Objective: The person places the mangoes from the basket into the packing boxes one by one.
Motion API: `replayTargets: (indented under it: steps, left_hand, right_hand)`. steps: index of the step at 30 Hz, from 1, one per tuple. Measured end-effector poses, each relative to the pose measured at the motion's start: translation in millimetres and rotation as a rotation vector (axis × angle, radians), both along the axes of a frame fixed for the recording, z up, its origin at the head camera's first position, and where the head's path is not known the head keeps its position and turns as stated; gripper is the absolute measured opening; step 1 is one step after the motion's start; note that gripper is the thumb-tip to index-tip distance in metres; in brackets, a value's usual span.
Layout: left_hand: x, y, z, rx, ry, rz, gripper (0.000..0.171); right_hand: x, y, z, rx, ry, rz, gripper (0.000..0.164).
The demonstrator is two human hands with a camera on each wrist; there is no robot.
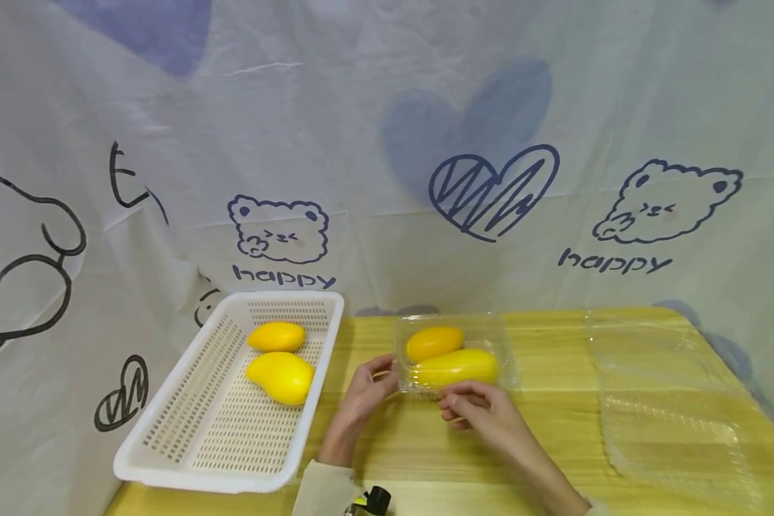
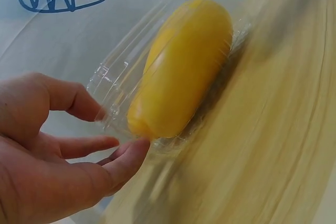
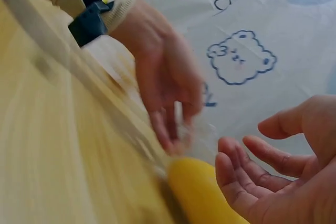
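A clear plastic clamshell box [image 1: 512, 369] sits on the table with two yellow mangoes inside, the rear mango [image 1: 435, 344] more orange than the front mango [image 1: 458, 369]. My left hand [image 1: 368, 390] holds the box at its left front corner; in the left wrist view the index fingertip and thumb tip lie against the clear plastic. By the front edge of the box is my right hand [image 1: 484, 412], its fingers loosely bent. In the right wrist view nothing shows between the right fingers [image 3: 252, 179] and thumb.
On the left, a white perforated basket [image 1: 183, 469] holds two more mangoes, a smaller mango [image 1: 277, 336] behind a larger mango [image 1: 282, 378]. Another clear plastic container [image 1: 674, 430] lies on the wooden table [image 1: 548, 423] at right. A printed cloth [image 1: 361, 143] hangs behind.
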State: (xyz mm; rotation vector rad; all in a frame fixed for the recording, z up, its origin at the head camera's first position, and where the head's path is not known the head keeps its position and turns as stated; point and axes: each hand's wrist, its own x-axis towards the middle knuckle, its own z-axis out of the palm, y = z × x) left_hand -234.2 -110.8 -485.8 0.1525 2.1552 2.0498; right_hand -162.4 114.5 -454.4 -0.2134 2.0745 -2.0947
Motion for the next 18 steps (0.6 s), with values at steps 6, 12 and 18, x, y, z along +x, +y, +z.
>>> replayTargets:
  steps: [6, 12, 18]
  left_hand:
    - [0.1, 3, -2.2, 0.015, -0.02, 0.012, 0.051]
    - [1.4, 4, -4.1, 0.013, -0.038, 0.044, 0.043]
    - [2.9, 6, -5.3, -0.023, -0.019, -0.001, 0.048]
  right_hand:
    - [10.8, 40, 18.8, 0.14, 0.062, -0.052, 0.03]
    - [20.8, 75, 27.4, 0.284, 0.126, -0.107, 0.024]
    - [31.5, 104, 27.6, 0.486, 0.234, -0.182, 0.017]
